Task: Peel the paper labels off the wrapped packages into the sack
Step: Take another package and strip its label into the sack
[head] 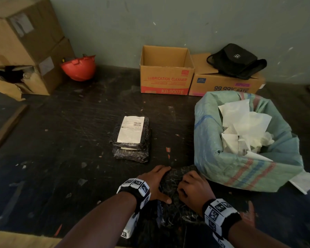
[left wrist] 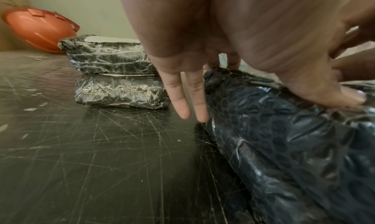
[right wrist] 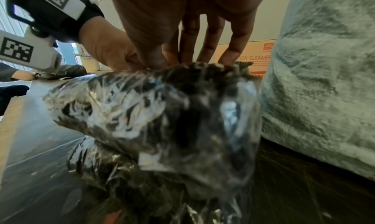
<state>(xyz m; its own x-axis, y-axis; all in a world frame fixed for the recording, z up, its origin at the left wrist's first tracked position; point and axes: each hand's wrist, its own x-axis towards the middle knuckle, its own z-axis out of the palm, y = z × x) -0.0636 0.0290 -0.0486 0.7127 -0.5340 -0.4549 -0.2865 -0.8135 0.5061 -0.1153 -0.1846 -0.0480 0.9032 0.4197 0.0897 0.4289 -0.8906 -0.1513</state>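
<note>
We look down on a dark work surface (head: 61, 140), scratched all over and flecked with scraps of paper and tape, that runs back to a plain grey-green wall (head: 186, 20) across the top of the frame. At the bottom centre both of our hands are on a package wrapped in black plastic (head: 170, 187): the left hand (head: 154, 183) lies over its left side with fingers fairly straight and the thumb pressed on the wrap, and the right hand (head: 193, 188) has its fingers curled down onto the top of the wrap, though we cannot tell whether they pinch anything. In the middle of the frame two more wrapped packages sit stacked (head: 132, 140), well apart from our hands, the upper one carrying a white paper label (head: 131, 129) with a barcode. The green woven sack (head: 222, 154) stands open at the right, just beside the package we hold, with loose white papers (head: 243, 126) heaped inside. Along the wall at the upper centre stands an open cardboard box (head: 166, 76) printed "LUBRICATION CLEANER", with a closed box (head: 222, 83) touching its right side and a black bag (head: 236, 59) lying on that. In the upper left, torn cartons (head: 21, 47) are stacked, with a red hard hat (head: 79, 68) beside them.
</note>
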